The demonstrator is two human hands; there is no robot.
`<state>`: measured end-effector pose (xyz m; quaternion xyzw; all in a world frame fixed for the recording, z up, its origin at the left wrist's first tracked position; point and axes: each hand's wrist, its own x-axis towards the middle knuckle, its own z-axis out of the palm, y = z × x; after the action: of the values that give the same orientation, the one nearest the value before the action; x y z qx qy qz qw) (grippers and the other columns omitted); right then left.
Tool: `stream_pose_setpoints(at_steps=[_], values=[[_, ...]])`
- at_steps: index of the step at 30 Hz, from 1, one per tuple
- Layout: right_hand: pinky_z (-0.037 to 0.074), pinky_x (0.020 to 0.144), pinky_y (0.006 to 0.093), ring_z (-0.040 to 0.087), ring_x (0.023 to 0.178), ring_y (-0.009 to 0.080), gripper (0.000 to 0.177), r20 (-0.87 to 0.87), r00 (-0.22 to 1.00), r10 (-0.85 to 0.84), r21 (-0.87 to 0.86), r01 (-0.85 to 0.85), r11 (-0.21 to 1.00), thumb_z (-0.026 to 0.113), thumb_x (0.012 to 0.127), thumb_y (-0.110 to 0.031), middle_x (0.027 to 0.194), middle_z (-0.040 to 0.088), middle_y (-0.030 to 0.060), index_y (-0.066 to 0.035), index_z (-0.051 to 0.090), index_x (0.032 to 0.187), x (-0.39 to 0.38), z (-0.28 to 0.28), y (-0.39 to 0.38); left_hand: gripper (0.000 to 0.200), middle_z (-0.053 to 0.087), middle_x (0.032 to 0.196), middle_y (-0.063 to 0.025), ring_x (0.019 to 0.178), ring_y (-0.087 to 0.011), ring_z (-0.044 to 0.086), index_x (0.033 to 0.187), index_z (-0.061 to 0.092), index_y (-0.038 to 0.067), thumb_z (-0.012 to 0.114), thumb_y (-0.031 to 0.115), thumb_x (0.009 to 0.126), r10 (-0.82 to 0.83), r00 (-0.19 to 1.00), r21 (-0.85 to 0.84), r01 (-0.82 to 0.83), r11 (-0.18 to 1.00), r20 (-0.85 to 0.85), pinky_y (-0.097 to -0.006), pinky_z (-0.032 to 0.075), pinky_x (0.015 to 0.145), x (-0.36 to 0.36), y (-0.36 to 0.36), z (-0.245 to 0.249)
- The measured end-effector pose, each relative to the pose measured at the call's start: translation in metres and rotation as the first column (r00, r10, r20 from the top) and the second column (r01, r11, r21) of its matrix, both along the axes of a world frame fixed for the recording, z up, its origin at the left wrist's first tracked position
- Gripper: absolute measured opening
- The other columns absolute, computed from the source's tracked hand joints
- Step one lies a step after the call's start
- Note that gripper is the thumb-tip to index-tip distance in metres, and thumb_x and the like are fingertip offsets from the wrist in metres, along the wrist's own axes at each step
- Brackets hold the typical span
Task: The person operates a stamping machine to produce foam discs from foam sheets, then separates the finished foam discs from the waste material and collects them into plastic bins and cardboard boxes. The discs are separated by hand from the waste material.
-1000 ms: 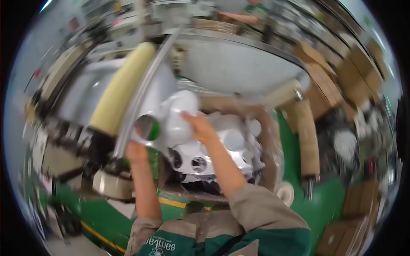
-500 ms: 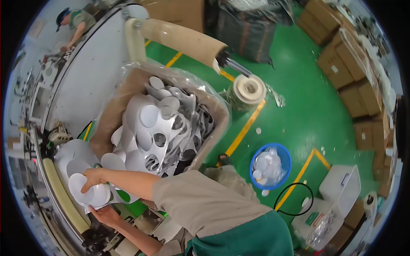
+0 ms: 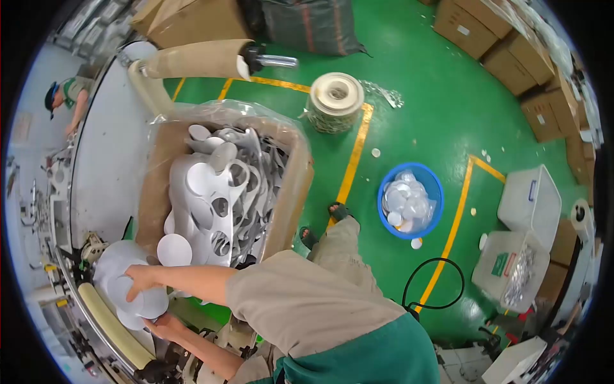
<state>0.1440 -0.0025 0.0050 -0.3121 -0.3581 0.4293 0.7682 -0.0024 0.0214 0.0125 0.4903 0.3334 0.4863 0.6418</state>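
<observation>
My right hand lies over a stack of white round discs, with its thumb pressed onto the upper face. At the lower edge of these discs, my left hand grips the rim from the near side, its fingers partly hidden beneath. Further white rounded sheet material lies just behind the discs, beside a pale yellow roller. A large cardboard box lined with clear plastic stands beyond my right forearm. Heaped inside it is white sheet scrap with round holes, some discs still hanging in it.
A blue basin of discs and plastic stands on the green floor. Near it are a film roll, a black hoop and clear bins. Cartons line the far side. Another person works at upper left.
My view has turned, so the box and floor items shift in the picture. The discs between my hands have tipped, showing a broader flat face.
</observation>
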Motion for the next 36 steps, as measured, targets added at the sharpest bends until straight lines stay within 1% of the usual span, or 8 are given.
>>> stream_pose_setpoints(at_steps=[12, 17, 19, 21, 23, 29, 33, 36], values=[[0.045, 0.080, 0.0313, 0.058, 0.088, 0.0189, 0.052, -0.106, 0.755, -0.647, -0.436, 0.549, 0.713, 0.074, 0.067, -0.023, 0.099, 0.061, 0.0107, 0.001, 0.055, 0.109, 0.009, -0.136, -0.318, 0.038, 0.052, 0.111, -0.0123, 0.102, -0.0218, 0.050, 0.110, 0.047, -0.002, 0.046, 0.028, 0.088, -0.076, 0.996, 0.060, 0.079, 0.995, -0.056, -0.0355, 0.035, 0.092, 0.043, -0.078, -0.045], [0.048, 0.076, 0.0338, 0.058, 0.090, 0.0239, 0.068, 0.332, -0.001, -0.943, -0.891, 0.327, -0.314, 0.076, 0.065, -0.024, 0.108, 0.055, 0.0163, 0.006, 0.044, 0.117, -0.153, -0.312, -0.656, 0.039, 0.047, 0.115, -0.0181, 0.105, -0.0267, 0.045, 0.118, 0.040, -0.005, 0.051, 0.014, 0.085, 0.238, 0.882, 0.781, 0.201, 0.592, -0.408, -0.0362, 0.038, 0.090, 0.047, -0.236, -0.147], [0.046, 0.080, 0.0366, 0.058, 0.092, 0.0277, 0.071, 0.742, 0.122, -0.659, -0.653, 0.352, -0.670, 0.077, 0.063, -0.027, 0.106, 0.057, 0.0166, 0.001, 0.043, 0.119, -0.231, -0.355, -0.767, 0.031, 0.041, 0.124, -0.0182, 0.109, -0.0292, 0.043, 0.112, 0.046, -0.001, 0.050, 0.013, 0.085, -0.648, 0.548, 0.073, 0.790, 0.609, -0.529, -0.0374, 0.035, 0.093, 0.022, -0.399, -0.199], [0.046, 0.080, 0.0393, 0.058, 0.093, 0.0324, 0.066, 0.739, 0.352, -0.575, -0.650, 0.147, -0.745, 0.074, 0.065, -0.029, 0.103, 0.059, 0.0192, -0.005, 0.045, 0.119, -0.276, -0.376, -0.837, 0.046, 0.038, 0.124, -0.0205, 0.116, -0.0330, 0.036, 0.113, 0.044, 0.001, 0.064, 0.018, 0.075, -0.558, -0.010, -0.022, 1.000, 0.015, -0.830, -0.0396, 0.028, 0.098, -0.013, -0.527, -0.280], [0.046, 0.080, 0.0410, 0.057, 0.093, 0.0354, 0.062, 0.689, 0.474, -0.548, -0.681, 0.167, -0.713, 0.072, 0.066, -0.030, 0.102, 0.059, 0.0204, -0.008, 0.046, 0.118, -0.310, -0.439, -0.890, 0.079, 0.026, 0.132, -0.0256, 0.125, -0.0371, 0.024, 0.118, 0.042, 0.001, 0.075, 0.042, 0.060, -0.683, -0.240, -0.343, 0.939, 0.015, -0.689, -0.0445, 0.022, 0.101, -0.066, -0.651, -0.418], [0.045, 0.077, 0.0443, 0.056, 0.091, 0.0390, 0.056, 0.551, 0.719, -0.423, -0.810, 0.340, -0.477, 0.068, 0.070, -0.031, 0.101, 0.059, 0.0195, -0.018, 0.046, 0.119, -0.297, -0.579, -0.932, 0.042, 0.051, 0.101, -0.0260, 0.097, -0.0390, 0.049, 0.102, 0.047, 0.001, 0.061, 0.031, 0.076, -0.446, -0.349, -0.370, 0.928, -0.044, -0.824, -0.0464, 0.040, 0.077, -0.074, -0.822, -0.657], [0.042, 0.085, 0.0420, 0.054, 0.100, 0.0361, 0.061, 0.568, 0.690, -0.448, -0.821, 0.441, -0.362, 0.066, 0.072, -0.035, 0.106, 0.057, 0.0207, -0.012, 0.043, 0.124, -0.239, -0.676, -0.913, 0.011, 0.054, 0.061, -0.0172, 0.060, -0.0393, 0.053, 0.081, 0.047, 0.001, 0.048, 0.012, 0.083, -0.680, -0.169, 0.008, 0.969, -0.249, -0.713, -0.0446, 0.043, 0.056, -0.062, -0.790, -0.647], [0.038, 0.091, 0.0360, 0.050, 0.109, 0.0297, 0.066, 0.612, 0.444, -0.655, -0.788, 0.410, -0.459, 0.061, 0.077, -0.039, 0.116, 0.053, 0.0194, 0.004, 0.040, 0.123, -0.179, -0.679, -0.883, 0.011, 0.053, 0.062, -0.0118, 0.058, -0.0282, 0.055, 0.084, 0.046, 0.002, 0.046, 0.013, 0.086, -0.745, -0.403, -0.258, 0.915, -0.310, -0.532, -0.0399, 0.044, 0.056, -0.064, -0.765, -0.585]])
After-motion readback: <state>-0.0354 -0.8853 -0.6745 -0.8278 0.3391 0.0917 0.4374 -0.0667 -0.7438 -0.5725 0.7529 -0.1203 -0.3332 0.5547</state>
